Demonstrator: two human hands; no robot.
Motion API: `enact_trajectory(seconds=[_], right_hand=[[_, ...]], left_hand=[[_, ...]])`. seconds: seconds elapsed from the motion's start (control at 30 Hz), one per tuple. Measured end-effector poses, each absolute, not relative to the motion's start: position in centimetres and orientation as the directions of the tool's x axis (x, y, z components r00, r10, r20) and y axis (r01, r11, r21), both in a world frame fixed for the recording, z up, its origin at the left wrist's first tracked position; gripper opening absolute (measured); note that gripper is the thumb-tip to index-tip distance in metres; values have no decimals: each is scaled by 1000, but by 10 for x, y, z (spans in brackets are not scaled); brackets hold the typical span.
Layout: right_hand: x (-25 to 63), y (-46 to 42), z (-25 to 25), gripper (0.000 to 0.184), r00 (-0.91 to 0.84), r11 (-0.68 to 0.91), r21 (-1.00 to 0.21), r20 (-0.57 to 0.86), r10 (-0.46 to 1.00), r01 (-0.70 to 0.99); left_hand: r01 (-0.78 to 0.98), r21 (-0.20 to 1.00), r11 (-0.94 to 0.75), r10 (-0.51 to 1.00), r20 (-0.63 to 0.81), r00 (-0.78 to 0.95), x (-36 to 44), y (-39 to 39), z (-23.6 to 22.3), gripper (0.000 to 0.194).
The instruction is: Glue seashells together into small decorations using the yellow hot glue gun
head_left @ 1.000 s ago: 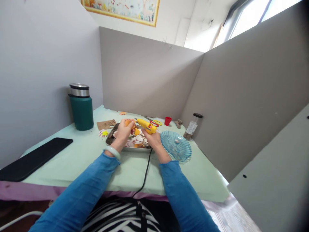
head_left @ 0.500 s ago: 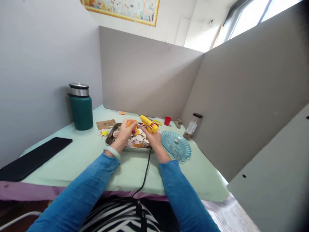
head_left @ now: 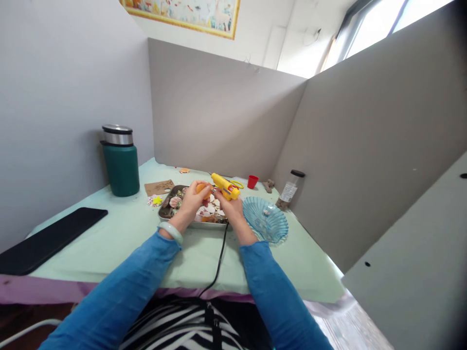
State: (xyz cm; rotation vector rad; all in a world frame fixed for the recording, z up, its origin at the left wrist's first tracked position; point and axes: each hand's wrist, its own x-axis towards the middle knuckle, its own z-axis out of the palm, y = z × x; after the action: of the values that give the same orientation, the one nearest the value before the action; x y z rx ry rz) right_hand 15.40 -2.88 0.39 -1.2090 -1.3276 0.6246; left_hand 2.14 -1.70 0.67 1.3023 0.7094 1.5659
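My left hand [head_left: 190,200] is closed on an orange shell [head_left: 201,187], held above the metal tray [head_left: 199,225]. Wrapped round a yellow glue gun [head_left: 225,186] is my right hand [head_left: 230,205], close to the left one. The gun's front end points toward the orange shell; whether they touch I cannot tell. Several shells [head_left: 175,201] in white, pink and orange fill the tray beneath both hands, partly hidden by them. A black cord [head_left: 220,260] runs from the gun down over the table's front edge.
To the right lies a blue glass plate [head_left: 265,221] with a small item on it. A red cup [head_left: 252,182] and a jar [head_left: 291,189] stand behind. On the left are a green bottle [head_left: 121,163], a brown card [head_left: 159,187] and a black slab [head_left: 51,240]. Grey partitions enclose the table.
My left hand has shifted slightly to the right, bringing the orange shell nearer to the glue gun's tip. The right hand has barely moved.
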Motion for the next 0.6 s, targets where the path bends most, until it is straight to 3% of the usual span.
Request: enact_trajectory(seconds=[0.37,0.6], right_hand=[[152,-23,-3,31,171,362,-930,346,923,-69],[152,-24,-1,26,160,337,-934,317,935,-115]], left_hand=[[-259,867,-425,896,444,17,22,-17,6,34],[-208,868,-451,887,461,-1,23,-17,5,31]])
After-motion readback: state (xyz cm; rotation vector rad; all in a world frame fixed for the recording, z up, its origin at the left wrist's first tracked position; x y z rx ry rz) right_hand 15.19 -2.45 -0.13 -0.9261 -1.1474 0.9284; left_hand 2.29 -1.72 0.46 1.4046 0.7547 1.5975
